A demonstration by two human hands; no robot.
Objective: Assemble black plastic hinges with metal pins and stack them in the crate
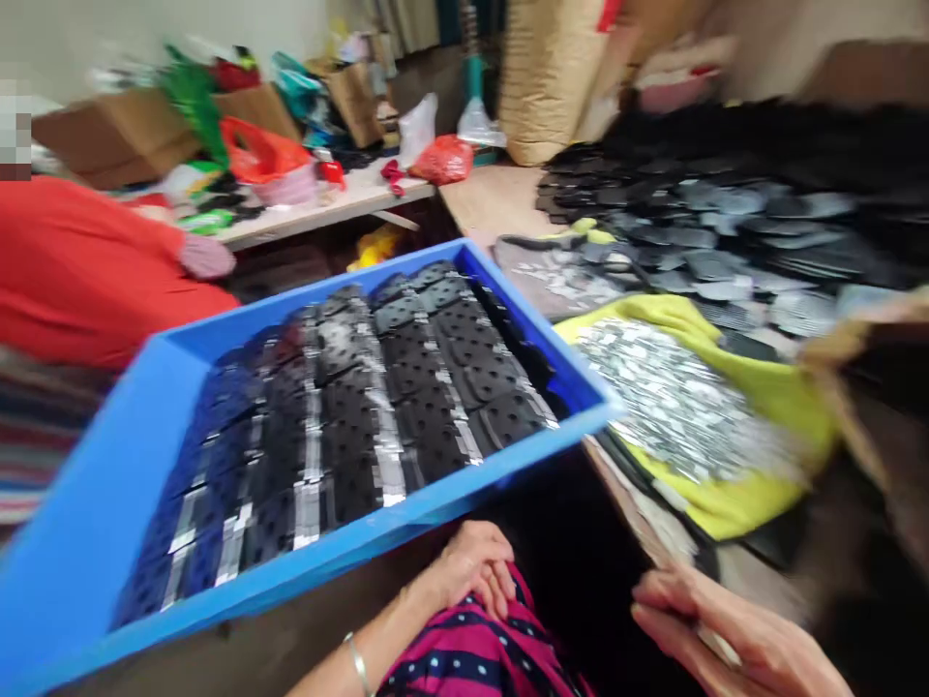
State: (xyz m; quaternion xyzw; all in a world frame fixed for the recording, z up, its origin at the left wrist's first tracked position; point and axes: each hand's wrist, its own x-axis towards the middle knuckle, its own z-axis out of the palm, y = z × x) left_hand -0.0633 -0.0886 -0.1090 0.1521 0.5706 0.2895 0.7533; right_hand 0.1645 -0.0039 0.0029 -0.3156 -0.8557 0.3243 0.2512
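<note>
My left hand point(475, 566) rests on the pink and navy dotted clothing point(464, 644) over my lap, its fingers curled inward and its palm hidden. At the lower right, my right hand point(715, 620) has its thumb and fingers closed together near the table's edge; whatever they pinch, if anything, is too blurred to make out. In front of me stands a blue crate point(406, 513). It holds rows of black dotted pieces point(421, 358) with shiny clear strips between them. Beside the crate, a pile of small silvery pieces point(668, 392) lies on a yellow cloth point(755, 503).
Dark flat pieces point(726, 227) are heaped on the table at the right. A brown carton point(856, 348) juts in at the right edge. To the left is a person in a red sleeve point(94, 261). Bags and boxes crowd the back shelf point(348, 215).
</note>
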